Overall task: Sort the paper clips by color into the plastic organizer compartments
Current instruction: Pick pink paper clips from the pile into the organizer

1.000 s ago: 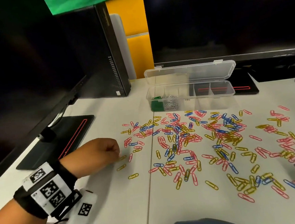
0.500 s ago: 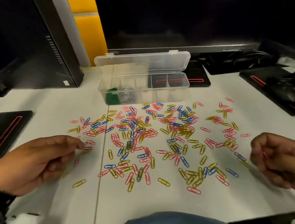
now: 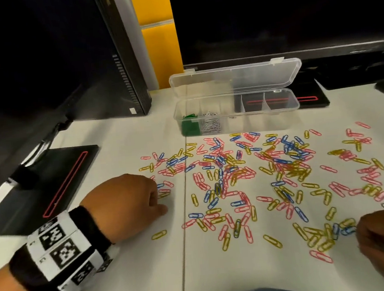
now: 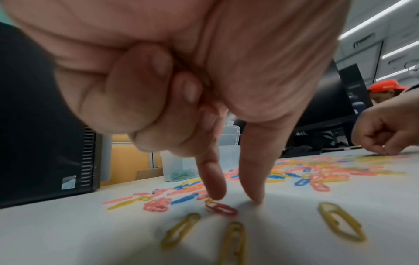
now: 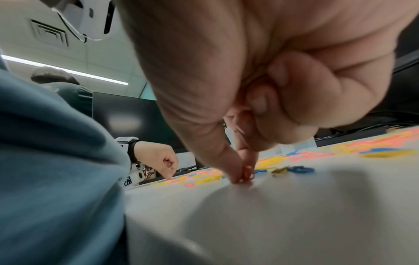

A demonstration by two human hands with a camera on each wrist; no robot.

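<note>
Near the pile's edges, my right hand (image 5: 244,157) pinches a red paper clip (image 5: 248,173). My left hand (image 4: 229,179) reaches forefinger and thumb around another red clip (image 4: 221,208), so both gather one color for the open organizer (image 3: 237,120).

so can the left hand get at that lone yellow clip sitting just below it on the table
Probably yes. The yellow clip lies alone on bare table, just nearer the person than the left hand, with nothing over it. The index finger and thumb are already down at the surface beside a red clip.

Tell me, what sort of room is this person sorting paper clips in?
Most likely a shared office or computer lab. The white desk carries a dark monitor and a black computer tower, and the left wrist view shows ceiling strip lights and another person in a red cap nearby.
</note>
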